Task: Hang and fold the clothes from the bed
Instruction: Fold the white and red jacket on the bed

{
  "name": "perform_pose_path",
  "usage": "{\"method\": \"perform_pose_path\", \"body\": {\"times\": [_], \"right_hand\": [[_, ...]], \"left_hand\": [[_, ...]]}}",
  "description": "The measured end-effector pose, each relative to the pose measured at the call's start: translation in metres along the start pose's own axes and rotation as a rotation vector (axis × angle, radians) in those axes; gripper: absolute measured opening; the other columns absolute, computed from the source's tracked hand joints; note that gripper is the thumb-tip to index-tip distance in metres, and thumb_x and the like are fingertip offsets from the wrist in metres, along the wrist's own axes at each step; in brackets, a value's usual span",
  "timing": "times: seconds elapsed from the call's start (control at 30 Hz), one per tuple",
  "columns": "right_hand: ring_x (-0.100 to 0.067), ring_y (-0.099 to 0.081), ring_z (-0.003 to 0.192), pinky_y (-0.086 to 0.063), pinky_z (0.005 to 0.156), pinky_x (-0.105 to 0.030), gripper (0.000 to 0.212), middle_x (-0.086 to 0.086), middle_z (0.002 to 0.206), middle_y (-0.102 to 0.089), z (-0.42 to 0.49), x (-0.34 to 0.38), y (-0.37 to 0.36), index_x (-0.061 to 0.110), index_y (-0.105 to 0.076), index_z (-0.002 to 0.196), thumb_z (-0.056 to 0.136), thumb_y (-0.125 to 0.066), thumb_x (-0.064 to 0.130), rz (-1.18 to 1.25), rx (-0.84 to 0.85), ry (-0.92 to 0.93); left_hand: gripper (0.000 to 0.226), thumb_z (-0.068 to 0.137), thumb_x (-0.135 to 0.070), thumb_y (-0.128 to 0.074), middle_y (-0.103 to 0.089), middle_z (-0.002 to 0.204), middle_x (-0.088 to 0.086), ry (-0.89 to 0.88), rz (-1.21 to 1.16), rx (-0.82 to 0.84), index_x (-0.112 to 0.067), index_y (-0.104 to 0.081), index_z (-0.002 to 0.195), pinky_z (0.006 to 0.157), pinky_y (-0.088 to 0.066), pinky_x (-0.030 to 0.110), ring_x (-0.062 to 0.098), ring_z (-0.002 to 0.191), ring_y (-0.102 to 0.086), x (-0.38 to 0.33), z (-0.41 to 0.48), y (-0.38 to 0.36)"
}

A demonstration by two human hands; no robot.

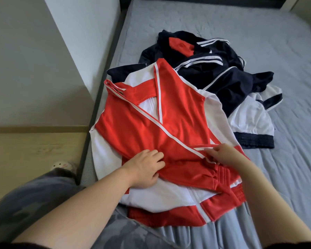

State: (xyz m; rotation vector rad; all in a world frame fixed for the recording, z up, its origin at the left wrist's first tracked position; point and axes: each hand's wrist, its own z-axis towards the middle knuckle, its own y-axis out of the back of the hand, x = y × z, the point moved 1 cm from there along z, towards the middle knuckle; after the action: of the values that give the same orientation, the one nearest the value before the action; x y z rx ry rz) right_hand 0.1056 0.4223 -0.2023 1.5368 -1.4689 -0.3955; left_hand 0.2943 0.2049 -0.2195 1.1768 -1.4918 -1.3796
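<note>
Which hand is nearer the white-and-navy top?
Right. The right hand pinches trim on the jacket, close to the top, below-left of it in view; the left hand rests on the jacket farther left.
</note>
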Motion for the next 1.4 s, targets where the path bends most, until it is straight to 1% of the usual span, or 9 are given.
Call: {"method": "perform_pose_path", "body": {"times": [0.13, 0.33, 0.47, 0.57, 0.67, 0.87, 1.03, 1.3, 1.4], "right_hand": [[-0.009, -0.052, 0.059, -0.042, 0.063, -0.023, 0.03, 0.001, 0.064, -0.062, -0.004, -0.006, -0.005, 0.015, -0.065, 0.064, 0.084, -0.068, 0.038, -0.035, 0.186, 0.127], [-0.012, -0.052, 0.055, -0.04, 0.055, -0.024, 0.044, 0.001, 0.059, -0.052, -0.001, 0.0, 0.012, 0.017, -0.057, 0.063, 0.093, -0.052, 0.049, -0.221, 0.189, 0.064], [-0.015, -0.047, 0.06, -0.035, 0.06, -0.029, 0.051, 0.0, 0.06, -0.047, -0.013, 0.028, 0.02, 0.015, -0.051, 0.057, 0.092, -0.05, 0.053, -0.37, 0.172, 0.119], [-0.011, -0.05, 0.047, -0.038, 0.048, -0.022, 0.045, -0.009, 0.062, -0.055, -0.038, 0.066, 0.009, 0.014, -0.062, 0.07, 0.085, -0.057, 0.056, 0.241, 0.484, 0.281], [-0.023, -0.07, 0.068, -0.054, 0.057, -0.025, 0.035, -0.02, 0.087, -0.07, -0.048, 0.095, -0.013, 0.004, -0.06, 0.101, 0.096, -0.047, 0.037, 0.749, 0.793, 0.374], [-0.02, -0.059, 0.066, -0.044, 0.06, -0.027, 0.018, -0.015, 0.086, -0.068, -0.009, 0.085, -0.049, 0.0, -0.064, 0.091, 0.091, -0.047, 0.005, 0.591, -0.235, 0.077], [-0.036, -0.051, 0.101, -0.036, 0.085, -0.037, 0.018, -0.019, 0.104, -0.06, -0.005, 0.081, -0.11, -0.001, -0.061, 0.1, 0.091, -0.047, 0.008, 0.21, -0.438, 0.106], [-0.041, -0.055, 0.089, -0.044, 0.076, -0.047, 0.04, -0.021, 0.097, -0.06, -0.002, 0.093, -0.154, -0.001, -0.06, 0.102, 0.084, -0.037, 0.025, -0.017, -0.701, 0.074], [-0.04, -0.055, 0.086, -0.044, 0.074, -0.046, 0.044, -0.021, 0.094, -0.06, 0.005, 0.096, -0.155, -0.001, -0.06, 0.099, 0.079, -0.036, 0.028, -0.062, -0.711, 0.041]], "left_hand": [[0.055, 0.088, -0.039, -0.043, -0.038, 0.139, 0.002, -0.014, -0.018, 0.118, -0.023, -0.041, 0.14, 0.097, -0.036, 0.038, 0.022, 0.119, -0.039, -0.009, 0.003, -0.008], [0.064, 0.093, -0.044, -0.037, 0.007, 0.16, -0.005, -0.031, -0.07, 0.296, -0.037, -0.011, 0.151, 0.118, 0.002, 0.042, 0.015, 0.146, 0.006, -0.016, 0.0, -0.018], [0.054, 0.088, -0.005, -0.046, -0.036, 0.151, 0.003, 0.378, -0.945, 0.135, -0.019, -0.047, 0.14, 0.111, -0.026, 0.02, 0.013, 0.137, -0.033, -0.022, 0.017, -0.002], [0.034, 0.093, -0.003, -0.042, -0.066, 0.108, 0.006, 0.799, -1.624, -0.061, -0.01, -0.06, 0.121, 0.071, -0.048, 0.019, 0.013, 0.088, -0.063, -0.005, 0.018, 0.012], [0.029, 0.1, -0.036, -0.035, -0.066, 0.095, 0.006, 0.969, -1.699, 0.113, -0.017, -0.056, 0.106, 0.065, -0.049, 0.026, 0.018, 0.079, -0.065, 0.019, -0.002, 0.012], [0.029, 0.093, -0.044, -0.052, -0.069, 0.085, 0.003, 0.918, -1.505, 0.153, -0.017, -0.063, 0.098, 0.059, -0.051, 0.022, 0.013, 0.07, -0.068, 0.021, -0.017, 0.001], [0.024, 0.084, -0.027, -0.066, -0.067, 0.082, -0.008, 0.778, -1.145, 0.098, -0.02, -0.067, 0.107, 0.073, -0.05, 0.024, 0.009, 0.077, -0.064, 0.018, -0.024, -0.015], [0.034, 0.087, -0.042, -0.056, -0.07, 0.097, 0.007, 0.582, -0.856, 0.359, -0.015, -0.058, 0.107, 0.069, -0.041, 0.027, 0.023, 0.093, -0.065, 0.023, -0.006, -0.016], [0.05, 0.088, -0.041, -0.058, -0.054, 0.125, 0.012, 0.463, -0.709, 0.501, -0.007, -0.05, 0.125, 0.084, -0.043, 0.031, 0.029, 0.111, -0.055, 0.031, 0.0, -0.018]]}}
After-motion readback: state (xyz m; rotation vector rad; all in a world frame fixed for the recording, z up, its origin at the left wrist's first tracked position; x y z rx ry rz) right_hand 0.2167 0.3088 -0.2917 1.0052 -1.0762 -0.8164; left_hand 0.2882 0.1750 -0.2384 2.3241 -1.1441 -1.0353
